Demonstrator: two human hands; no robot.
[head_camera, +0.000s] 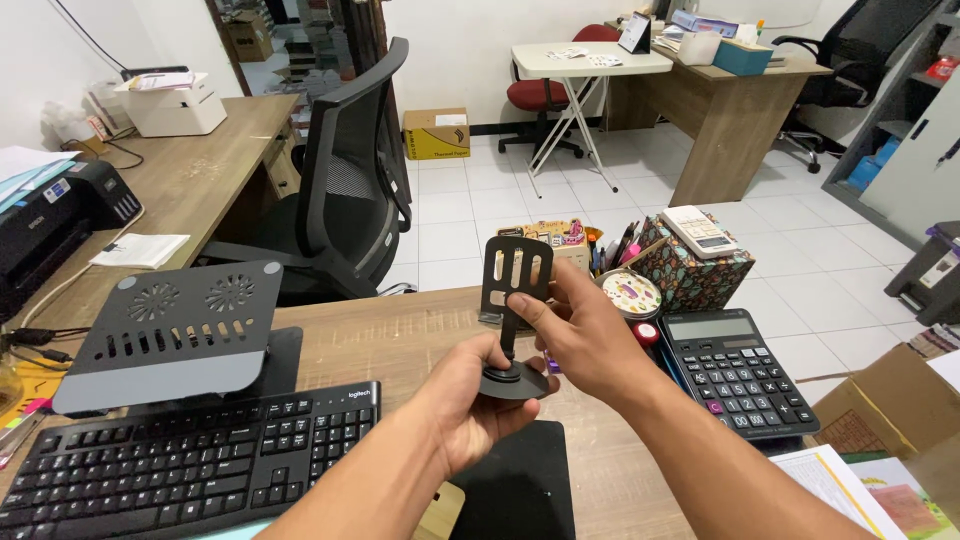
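A small black metal stand (516, 270), with a slotted upright plate and a round base, is held above the wooden desk (400, 335). My left hand (470, 405) grips the round base from below. My right hand (585, 340) pinches the upright plate and stem from the right side, thumb on the front.
A black keyboard (190, 460) and a black laptop riser (175, 330) lie to the left. A black calculator (735, 372), a patterned box with pens (690, 270) and a round tin (630, 293) sit to the right. A black pad (520, 485) lies below my hands. An office chair (350, 190) stands behind the desk.
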